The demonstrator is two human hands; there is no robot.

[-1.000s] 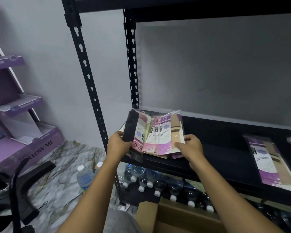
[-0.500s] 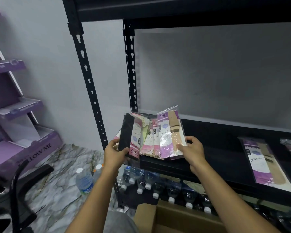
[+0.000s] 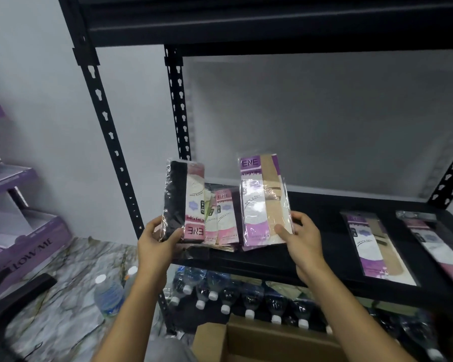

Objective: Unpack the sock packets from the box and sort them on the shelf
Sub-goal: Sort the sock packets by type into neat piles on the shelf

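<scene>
The black shelf [image 3: 324, 218] is carrying two loose sock packets [image 3: 377, 246] lying flat at right. The cardboard box [image 3: 267, 343] is sitting below. The left hand [image 3: 154, 246] is gripping a fanned bundle of packets [image 3: 191, 202] at the shelf's front edge; the right hand [image 3: 301, 239] is pinching one purple packet [image 3: 262, 202] upright beside it.

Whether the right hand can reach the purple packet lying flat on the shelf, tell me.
Probably yes: bare shelf leads to the flat packet, but the right hand grips another purple packet.
</scene>
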